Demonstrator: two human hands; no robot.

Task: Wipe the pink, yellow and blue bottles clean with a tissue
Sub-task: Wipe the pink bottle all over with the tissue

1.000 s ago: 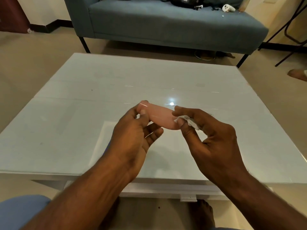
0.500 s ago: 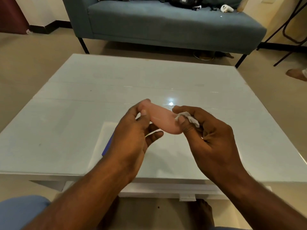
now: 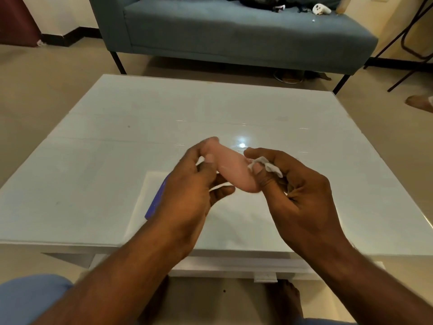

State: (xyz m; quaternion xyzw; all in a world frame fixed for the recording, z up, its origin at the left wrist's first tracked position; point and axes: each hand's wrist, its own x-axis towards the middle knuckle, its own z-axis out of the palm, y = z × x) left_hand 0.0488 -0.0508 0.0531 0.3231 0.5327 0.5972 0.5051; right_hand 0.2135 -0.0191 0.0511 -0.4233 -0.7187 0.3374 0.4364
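A small pink bottle lies sideways in the air above the white glass table, held between both hands. My left hand pinches its left end with thumb and fingers. My right hand presses a crumpled white tissue against the bottle's right end. A blue bottle lies on the table, mostly hidden behind my left wrist. No yellow bottle is visible.
A blue-grey sofa stands beyond the table with a white controller and dark items on it. Black chair legs are at the far right. A person's foot rests on the floor at right.
The bottle's right end has tipped slightly downward between the hands. More of the blue bottle shows beside my left wrist. The tissue stays pressed at the bottle's right end.
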